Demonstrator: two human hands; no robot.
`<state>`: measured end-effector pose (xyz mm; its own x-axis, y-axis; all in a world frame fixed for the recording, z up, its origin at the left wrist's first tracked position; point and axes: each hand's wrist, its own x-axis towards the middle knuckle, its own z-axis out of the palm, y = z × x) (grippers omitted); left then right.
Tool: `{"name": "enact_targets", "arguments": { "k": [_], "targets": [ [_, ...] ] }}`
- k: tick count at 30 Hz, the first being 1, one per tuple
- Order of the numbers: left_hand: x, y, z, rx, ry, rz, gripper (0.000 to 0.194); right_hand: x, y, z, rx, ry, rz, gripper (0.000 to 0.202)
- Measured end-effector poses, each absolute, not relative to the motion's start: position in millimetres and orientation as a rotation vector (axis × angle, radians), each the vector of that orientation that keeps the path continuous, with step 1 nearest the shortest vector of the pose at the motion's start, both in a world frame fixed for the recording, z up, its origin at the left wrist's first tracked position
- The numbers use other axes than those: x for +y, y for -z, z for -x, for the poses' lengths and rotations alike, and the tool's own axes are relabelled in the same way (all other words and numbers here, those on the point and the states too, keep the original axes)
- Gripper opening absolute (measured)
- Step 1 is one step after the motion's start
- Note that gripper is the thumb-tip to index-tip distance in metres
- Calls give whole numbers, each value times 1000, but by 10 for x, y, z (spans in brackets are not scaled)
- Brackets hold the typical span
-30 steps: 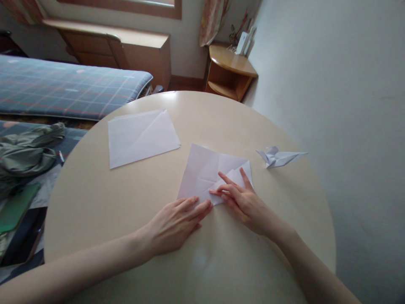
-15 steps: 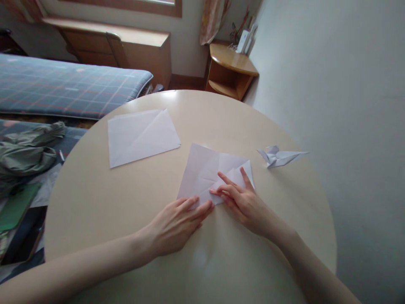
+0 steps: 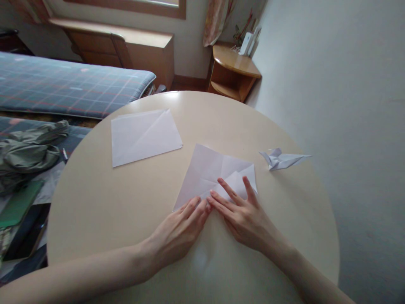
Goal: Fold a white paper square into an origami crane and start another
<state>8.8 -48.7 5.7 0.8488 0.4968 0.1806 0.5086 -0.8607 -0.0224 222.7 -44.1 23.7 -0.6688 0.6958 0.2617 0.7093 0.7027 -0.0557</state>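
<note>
A creased sheet of white paper [image 3: 210,166] lies on the round table, its near right part folded over in a smaller flap. My left hand [image 3: 182,226] rests on the sheet's near edge, fingers stretched out and pressing down; its thumb is mostly hidden. From the right, my right hand [image 3: 242,211] lies over the folded flap, with its fingers spread and the index fingertip close to the left fingertips. Off to the right stands a folded white paper crane [image 3: 281,161], apart from both hands. Several white sheets [image 3: 142,137] lie stacked at the table's far left.
The round cream table [image 3: 126,211] has a wall [image 3: 363,126] along its right side. Left of it are a plaid mattress [image 3: 69,86], a grey-green garment [image 3: 34,150] and a green folder [image 3: 20,202]. A wooden corner cabinet [image 3: 237,61] stands behind.
My right hand has spread its fingers flatter and come down toward the near edge, its fingertips meeting the left ones. The sheet's near left corner shows more. The camera view has shifted slightly.
</note>
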Motion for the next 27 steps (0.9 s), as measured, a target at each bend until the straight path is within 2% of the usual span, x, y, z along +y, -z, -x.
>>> {"name": "enact_targets", "arguments": {
  "k": [6,11,19,27],
  "targets": [
    [-560,-54,-103,-857,350,2731,41,-502,-245,-2125,-2671,241,1140,39],
    [-648,-108,-86,-875,283,2587,34,-522,-236,-2050,-2684,351,1154,40],
    [-692,-181,146,-1084,441,2544,30,-511,-241,-2059,-2666,300,1166,42],
    [-686,-272,396,-1172,326,2515,33,-486,-241,-2087,-2642,247,1165,41]
  ]
}}
